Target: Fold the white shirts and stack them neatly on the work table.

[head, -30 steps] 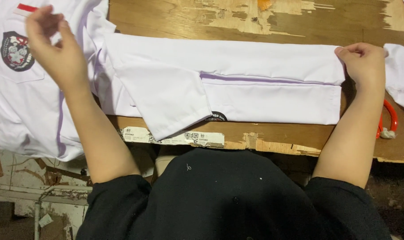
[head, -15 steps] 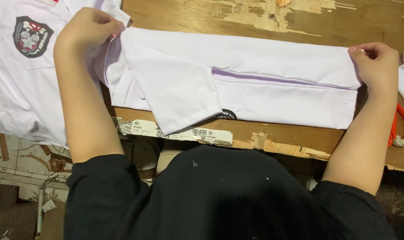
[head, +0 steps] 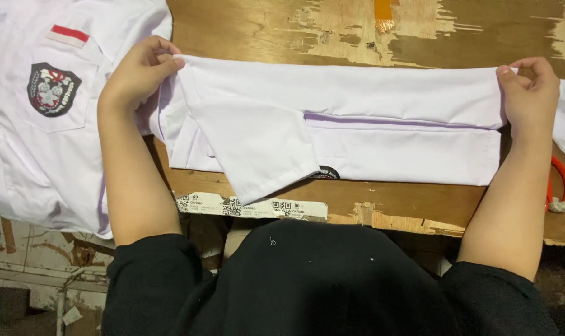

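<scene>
Badge half-hidden under folded shirt

Worn wooden table bears folded white shirt, red scissors.

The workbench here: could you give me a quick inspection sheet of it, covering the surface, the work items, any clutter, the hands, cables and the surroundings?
Surface: worn wooden workbench, patchy finish, orange mark near the far edge.
Job's things: folded white shirt lying flat, one sleeve folded across its front.
Clutter: a second white shirt with a dark crest badge and red-white patch at left; paper label strip on the near edge; red-handled tool, partly hidden, at right.
Hands: left hand pinches the folded shirt's left end; right hand grips its right end.
Cables: nothing seen.
Surroundings: person's black top below; scuffed wall and metal frame at lower left.
</scene>
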